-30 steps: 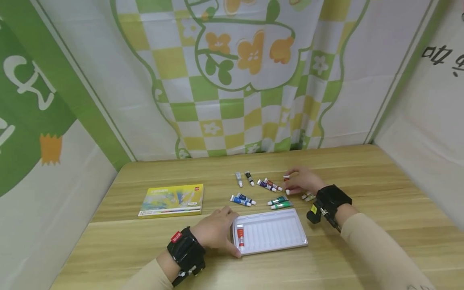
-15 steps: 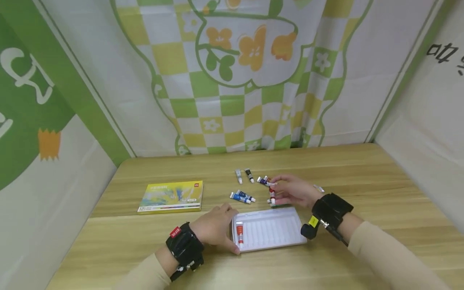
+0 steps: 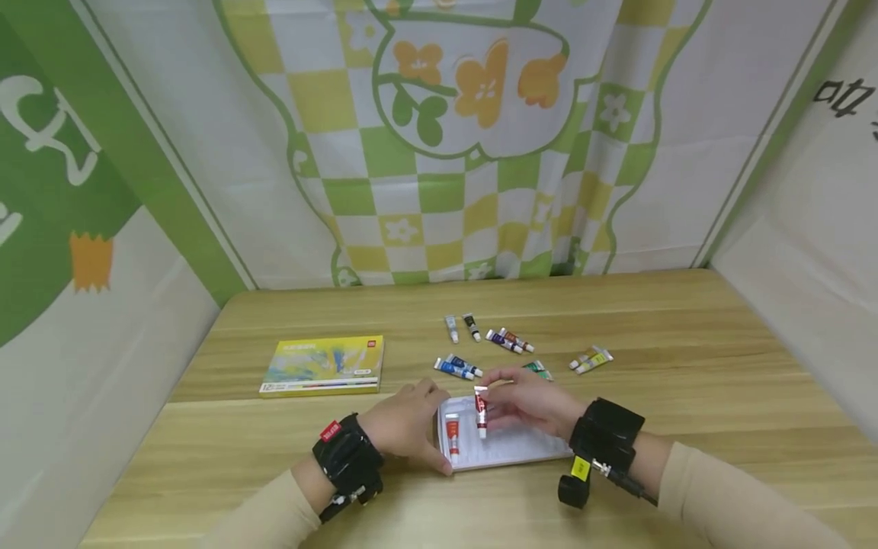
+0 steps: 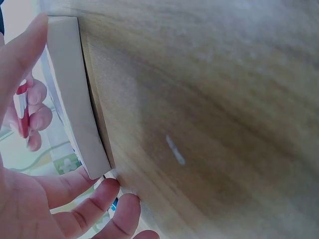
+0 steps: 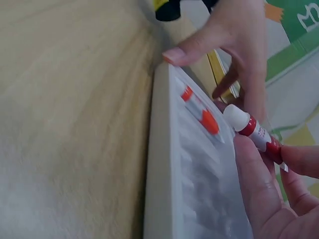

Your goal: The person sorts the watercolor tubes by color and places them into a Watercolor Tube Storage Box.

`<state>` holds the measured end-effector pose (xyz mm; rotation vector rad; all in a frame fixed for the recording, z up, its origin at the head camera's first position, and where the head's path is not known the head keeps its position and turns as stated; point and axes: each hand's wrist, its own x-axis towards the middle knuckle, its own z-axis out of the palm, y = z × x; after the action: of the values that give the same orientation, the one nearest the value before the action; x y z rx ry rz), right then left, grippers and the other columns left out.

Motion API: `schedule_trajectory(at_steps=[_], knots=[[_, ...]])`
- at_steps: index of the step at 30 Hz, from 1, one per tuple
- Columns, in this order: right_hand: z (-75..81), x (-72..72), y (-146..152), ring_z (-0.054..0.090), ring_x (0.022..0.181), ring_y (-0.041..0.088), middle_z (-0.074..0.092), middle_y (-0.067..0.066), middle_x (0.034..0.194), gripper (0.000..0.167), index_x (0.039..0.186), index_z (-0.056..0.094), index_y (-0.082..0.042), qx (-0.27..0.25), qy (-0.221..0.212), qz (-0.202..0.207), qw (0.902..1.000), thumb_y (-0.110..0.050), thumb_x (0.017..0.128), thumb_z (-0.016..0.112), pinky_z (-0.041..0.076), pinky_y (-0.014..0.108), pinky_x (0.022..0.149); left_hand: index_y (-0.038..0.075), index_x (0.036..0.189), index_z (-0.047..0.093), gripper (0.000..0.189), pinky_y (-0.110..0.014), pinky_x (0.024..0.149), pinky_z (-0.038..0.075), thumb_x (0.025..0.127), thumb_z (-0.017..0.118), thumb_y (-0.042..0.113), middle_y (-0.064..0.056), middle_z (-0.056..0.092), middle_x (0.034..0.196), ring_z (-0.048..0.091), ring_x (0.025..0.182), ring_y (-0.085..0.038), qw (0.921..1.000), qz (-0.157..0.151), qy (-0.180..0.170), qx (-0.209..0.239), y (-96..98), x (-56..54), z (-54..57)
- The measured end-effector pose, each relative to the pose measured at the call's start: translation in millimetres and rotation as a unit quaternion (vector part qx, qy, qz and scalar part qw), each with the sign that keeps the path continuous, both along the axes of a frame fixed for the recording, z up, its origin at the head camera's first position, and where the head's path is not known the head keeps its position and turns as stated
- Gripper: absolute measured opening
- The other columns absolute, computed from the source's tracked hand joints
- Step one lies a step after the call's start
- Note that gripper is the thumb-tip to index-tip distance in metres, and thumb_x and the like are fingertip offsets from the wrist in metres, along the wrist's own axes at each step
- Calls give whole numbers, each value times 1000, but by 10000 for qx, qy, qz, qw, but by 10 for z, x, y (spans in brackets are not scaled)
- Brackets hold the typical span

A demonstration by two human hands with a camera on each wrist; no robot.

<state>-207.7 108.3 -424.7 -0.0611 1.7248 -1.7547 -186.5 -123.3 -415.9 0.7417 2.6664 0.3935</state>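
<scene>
My left hand (image 3: pixel 403 427) grips the left end of the white plastic tray (image 3: pixel 517 450), thumb at the near corner and fingers at the far one. The left wrist view shows the pale side wall of the tray (image 4: pixel 77 94) between them. My right hand (image 3: pixel 535 400) pinches a dark red paint tube (image 3: pixel 482 412) between thumb and fingers over the tray, white cap pointing down toward me. The right wrist view shows the red paint tube (image 5: pixel 259 137) up close. An orange-red paint tube (image 3: pixel 453 436) lies in the leftmost groove.
Behind the tray lie paired tubes: blue tubes (image 3: pixel 458 367), purple and brown tubes (image 3: pixel 509 340), partly hidden green tubes (image 3: pixel 538 370), and yellowish tubes (image 3: pixel 591 359). Grey (image 3: pixel 451 329) and black (image 3: pixel 472 327) tubes lie farther back. A yellow paint box (image 3: pixel 322 366) sits left.
My right hand has carried the dark red tube from the back right of the table leftward and toward me, over the tray. The left hand has stayed on the tray's end.
</scene>
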Motion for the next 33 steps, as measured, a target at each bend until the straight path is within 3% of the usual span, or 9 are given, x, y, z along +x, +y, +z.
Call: schedule_trajectory(at_steps=[7, 17, 21, 24, 29, 31, 33], knots=[[-17, 67, -119, 68, 81, 15, 66, 13, 107, 28, 121, 55, 2, 191, 160, 89, 9997, -7, 95, 58, 61, 28, 75, 8, 138, 52, 101, -39, 93, 53, 58, 88, 59, -6, 53, 127, 53, 108, -23, 10000, -17, 4, -5, 22, -27, 5], [-62, 141, -189, 67, 77, 15, 67, 17, 105, 30, 123, 53, 5, 426, 277, 95, 9987, -4, 95, 57, 62, 28, 72, 8, 138, 52, 101, -36, 90, 53, 58, 88, 59, -4, 53, 125, 52, 106, -20, 10000, 56, -80, 5, 19, -17, -8], [-60, 124, -210, 69, 73, 14, 71, 15, 98, 28, 121, 55, 4, 729, 583, 326, 9951, -3, 94, 58, 62, 30, 71, 8, 137, 53, 100, -36, 89, 53, 58, 88, 60, -4, 53, 124, 52, 104, -20, 10000, 42, -56, 17, 4, -9, 9], [-55, 81, -229, 69, 69, 12, 73, 12, 90, 22, 113, 59, 3, 1211, 1139, 653, 9839, -3, 92, 61, 62, 30, 68, 8, 136, 53, 100, -36, 89, 53, 58, 88, 60, -4, 53, 124, 52, 104, -20, 10000, 15, -23, 28, 5, -12, 12], [-32, 8, -281, 65, 62, 11, 72, 6, 77, 13, 102, 65, -3, 2099, 2331, 1288, 9408, -5, 90, 66, 58, 27, 59, 8, 137, 52, 101, -37, 92, 53, 59, 87, 61, -5, 53, 126, 52, 107, -21, 10000, 7, 22, -45, 1, -21, -5], [-23, -2, -305, 64, 59, 10, 70, 3, 73, 12, 101, 66, -4, 2351, 2642, 1449, 9241, -5, 89, 67, 56, 26, 56, 8, 138, 52, 102, -37, 93, 53, 59, 86, 62, -4, 52, 127, 53, 108, -22, 10000, 12, 27, -70, -4, -22, -16], [-12, 2, -323, 63, 58, 10, 69, 2, 70, 12, 100, 67, -5, 2495, 2783, 1528, 9149, -5, 88, 68, 54, 25, 54, 8, 139, 51, 102, -37, 94, 53, 60, 86, 62, -4, 52, 128, 53, 110, -22, 10000, 26, 15, -86, -8, -17, -20]])
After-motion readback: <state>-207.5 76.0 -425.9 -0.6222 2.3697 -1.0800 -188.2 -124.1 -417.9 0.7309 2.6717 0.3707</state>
